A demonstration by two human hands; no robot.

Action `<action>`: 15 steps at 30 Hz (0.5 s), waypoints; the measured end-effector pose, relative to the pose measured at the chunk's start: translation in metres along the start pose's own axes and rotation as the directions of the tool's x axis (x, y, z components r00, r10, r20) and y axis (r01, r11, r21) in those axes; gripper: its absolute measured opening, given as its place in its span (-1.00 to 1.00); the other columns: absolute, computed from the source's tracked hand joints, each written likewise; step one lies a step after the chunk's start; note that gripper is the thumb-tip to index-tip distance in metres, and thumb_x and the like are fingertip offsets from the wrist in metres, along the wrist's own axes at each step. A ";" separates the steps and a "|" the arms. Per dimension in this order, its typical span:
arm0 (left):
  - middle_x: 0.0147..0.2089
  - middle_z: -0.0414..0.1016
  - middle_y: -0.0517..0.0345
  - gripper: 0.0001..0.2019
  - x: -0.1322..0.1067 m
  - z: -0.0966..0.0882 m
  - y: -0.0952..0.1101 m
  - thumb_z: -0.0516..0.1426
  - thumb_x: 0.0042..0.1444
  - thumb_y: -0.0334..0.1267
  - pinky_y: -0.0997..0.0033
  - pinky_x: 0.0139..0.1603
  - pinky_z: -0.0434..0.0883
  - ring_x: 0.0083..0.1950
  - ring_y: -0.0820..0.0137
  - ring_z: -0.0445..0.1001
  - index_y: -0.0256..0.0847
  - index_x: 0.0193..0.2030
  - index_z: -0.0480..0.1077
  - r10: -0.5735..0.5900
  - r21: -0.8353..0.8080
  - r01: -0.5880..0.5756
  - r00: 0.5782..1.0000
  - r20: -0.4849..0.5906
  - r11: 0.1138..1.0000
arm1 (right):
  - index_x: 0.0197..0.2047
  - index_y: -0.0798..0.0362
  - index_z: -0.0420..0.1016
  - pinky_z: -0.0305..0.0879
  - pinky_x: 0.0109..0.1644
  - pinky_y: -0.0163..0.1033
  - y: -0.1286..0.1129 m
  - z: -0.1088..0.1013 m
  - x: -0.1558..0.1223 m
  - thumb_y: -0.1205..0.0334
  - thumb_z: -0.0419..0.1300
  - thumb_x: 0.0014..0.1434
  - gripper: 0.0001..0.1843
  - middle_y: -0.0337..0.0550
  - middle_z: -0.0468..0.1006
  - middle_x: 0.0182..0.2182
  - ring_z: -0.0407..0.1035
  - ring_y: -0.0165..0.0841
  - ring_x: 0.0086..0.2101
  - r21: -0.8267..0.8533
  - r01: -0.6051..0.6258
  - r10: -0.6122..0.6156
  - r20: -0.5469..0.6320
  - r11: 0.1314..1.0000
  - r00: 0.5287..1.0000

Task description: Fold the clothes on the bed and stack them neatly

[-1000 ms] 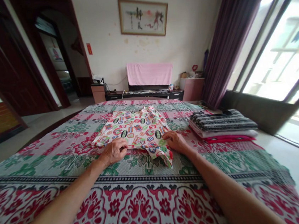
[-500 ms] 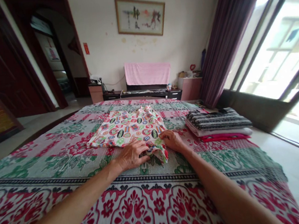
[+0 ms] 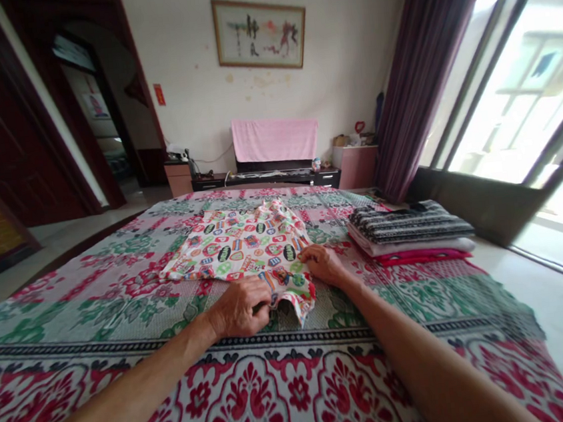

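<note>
A white garment (image 3: 244, 242) with a colourful badge print lies spread on the patterned bed cover (image 3: 187, 368). My left hand (image 3: 244, 307) is closed on the garment's near edge, its fingers curled round the cloth. At the right side of the near part, my right hand (image 3: 323, 264) pinches the fabric between thumb and fingers. Between the hands a short section of the garment, perhaps a sleeve, hangs in a loose curve towards me. The garment's exact kind is unclear.
A stack of folded clothes (image 3: 409, 231), with a black-and-white knit on top, sits right of the garment. Beyond the bed stand a low cabinet (image 3: 326, 179) and a screen covered by a pink cloth (image 3: 276, 139). A purple curtain (image 3: 427, 68) hangs by the window.
My left hand has moved slightly left and nearer to me, drawing the garment's near edge out flatter. The right hand has stayed almost in place.
</note>
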State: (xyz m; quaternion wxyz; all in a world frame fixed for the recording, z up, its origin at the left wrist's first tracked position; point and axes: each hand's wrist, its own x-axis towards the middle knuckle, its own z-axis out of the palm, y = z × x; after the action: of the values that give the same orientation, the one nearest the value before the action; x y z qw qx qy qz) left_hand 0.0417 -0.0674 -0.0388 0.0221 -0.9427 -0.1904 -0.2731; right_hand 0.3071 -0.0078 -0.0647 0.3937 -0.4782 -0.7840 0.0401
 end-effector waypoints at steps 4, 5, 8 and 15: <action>-0.49 0.38 0.12 -0.89 0.003 -0.003 0.004 0.00 -0.10 -0.43 0.40 -0.33 0.28 -0.40 0.41 0.31 -0.20 -0.51 0.32 0.038 -0.024 -0.037 0.998 0.044 0.999 | -0.49 0.03 0.49 0.32 -0.03 -0.26 0.000 -0.001 0.001 0.54 0.01 -0.16 -0.70 -0.18 0.60 -0.33 0.45 -0.34 -0.23 -0.020 -0.039 0.039 0.014 0.999 0.999; -0.50 0.38 0.13 -0.89 0.004 -0.004 0.004 0.00 -0.10 -0.43 0.41 -0.34 0.27 -0.40 0.42 0.31 -0.20 -0.52 0.31 0.034 -0.038 -0.032 0.999 0.039 0.999 | -0.49 0.03 0.49 0.32 -0.03 -0.26 0.000 -0.001 0.001 0.54 0.02 -0.15 -0.71 -0.18 0.60 -0.32 0.45 -0.34 -0.23 -0.023 -0.054 0.054 0.016 0.998 0.998; -0.53 0.34 0.15 -0.86 0.005 -0.010 0.002 -0.02 -0.06 -0.43 0.44 -0.35 0.24 -0.43 0.45 0.27 -0.22 -0.56 0.28 0.008 -0.094 -0.006 1.000 0.016 0.996 | -0.48 0.04 0.50 0.32 -0.02 -0.26 0.000 -0.002 0.001 0.53 0.03 -0.15 -0.72 -0.17 0.60 -0.30 0.45 -0.34 -0.23 -0.019 -0.099 0.099 0.007 0.995 0.995; -0.56 0.34 0.21 -0.75 0.012 -0.030 0.006 0.08 0.07 -0.17 0.43 -0.30 0.26 -0.44 0.47 0.28 -0.22 -0.57 0.31 -0.090 -0.069 0.088 0.996 -0.014 0.994 | -0.48 0.03 0.51 0.32 -0.07 -0.28 0.000 -0.002 0.001 0.52 0.00 -0.13 -0.69 -0.18 0.60 -0.32 0.45 -0.34 -0.26 0.031 -0.149 0.150 -0.014 0.988 0.989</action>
State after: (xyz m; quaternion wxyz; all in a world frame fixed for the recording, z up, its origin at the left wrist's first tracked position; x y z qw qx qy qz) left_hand 0.0380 -0.0733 -0.0061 -0.0205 -0.9311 -0.2227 -0.2882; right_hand 0.3083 -0.0074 -0.0631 0.4030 -0.5301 -0.7420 0.0773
